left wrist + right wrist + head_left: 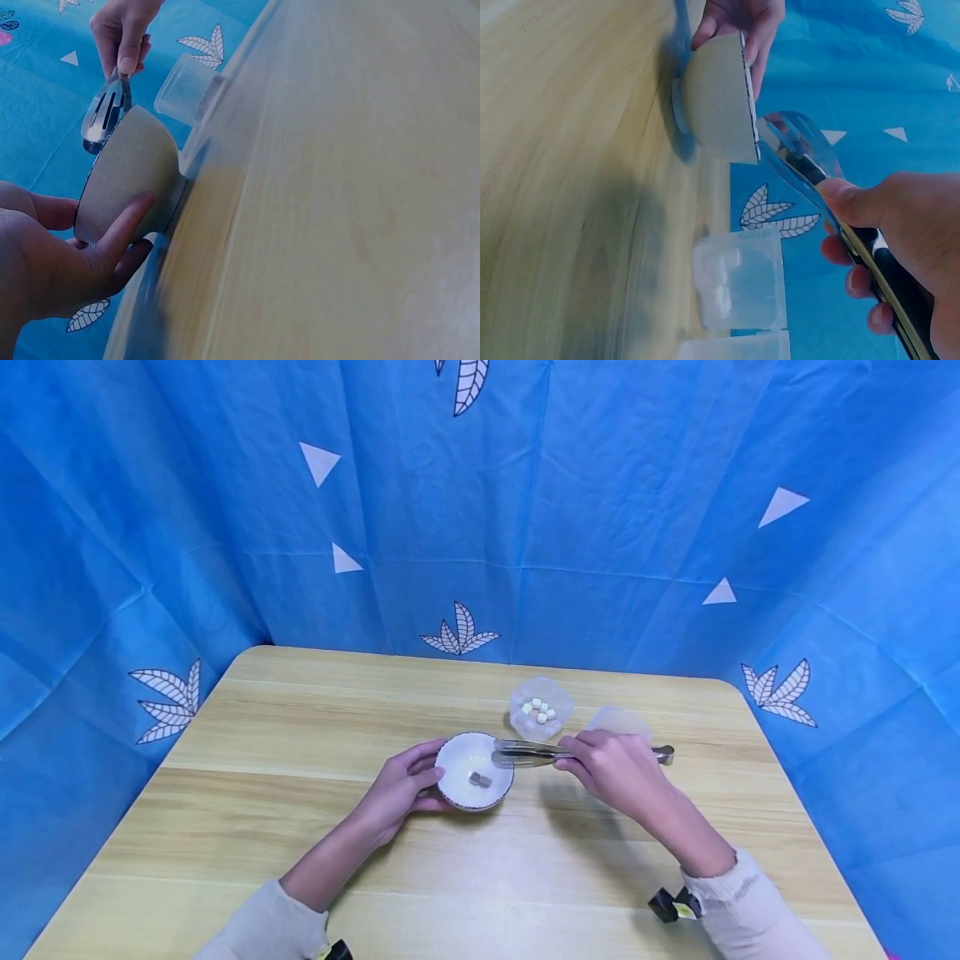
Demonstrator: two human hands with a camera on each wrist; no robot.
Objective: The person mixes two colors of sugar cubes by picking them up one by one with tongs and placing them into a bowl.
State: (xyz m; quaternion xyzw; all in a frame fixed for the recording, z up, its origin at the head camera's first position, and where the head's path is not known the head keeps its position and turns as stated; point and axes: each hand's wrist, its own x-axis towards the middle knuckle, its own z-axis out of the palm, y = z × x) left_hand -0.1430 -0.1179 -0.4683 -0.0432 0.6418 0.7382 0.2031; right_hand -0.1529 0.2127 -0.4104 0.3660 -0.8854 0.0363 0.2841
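Note:
My left hand [401, 789] holds a white bowl [459, 760] with a dark rim, thumb at the rim and fingers round its side. Two small grey-brown cubes [480, 779] lie inside the bowl. With my right hand [618, 772] I grip metal tongs [528, 752], whose slotted ends reach over the bowl's right edge. In the right wrist view the tongs [802, 154] slant towards the bowl [718, 97]; whether anything sits between their tips I cannot tell. The left wrist view shows the bowl's outer side [131, 176] against the fingers.
Behind the bowl, to its right, stands a clear plastic container [558, 689] with several white cubes [540, 712]. A second clear container [618, 718] is partly hidden behind my right hand. The wooden table [315, 718] ends at a blue patterned curtain [600, 527].

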